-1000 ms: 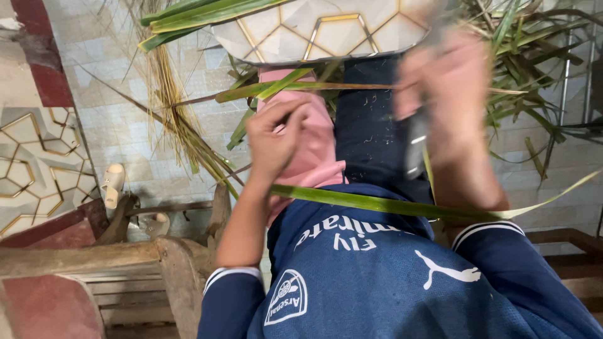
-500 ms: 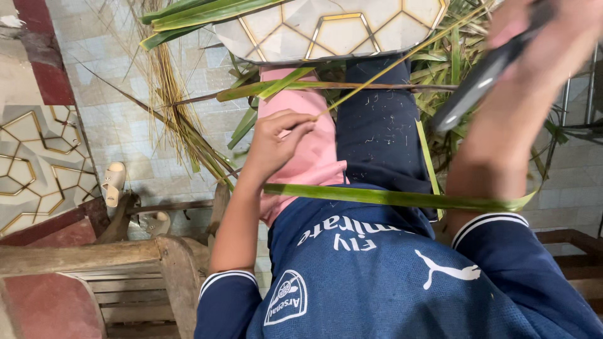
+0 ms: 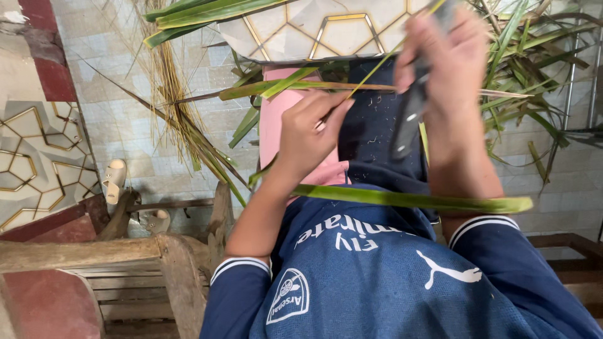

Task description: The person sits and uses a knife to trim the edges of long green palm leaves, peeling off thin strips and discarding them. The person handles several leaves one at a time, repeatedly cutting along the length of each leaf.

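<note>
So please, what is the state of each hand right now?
Left hand: closed, pinching a thin leaf strip.
Right hand: closed around a dark knife.

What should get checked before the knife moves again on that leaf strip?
1. Left hand pinching the thin leaf strip: ok.
2. Right hand gripping the dark knife: ok.
3. Left fingers apart from the blade: ok, though close.
4. Where the blade edge faces: cannot tell.
5. Long green leaf lying steady across the lap: ok.
</note>
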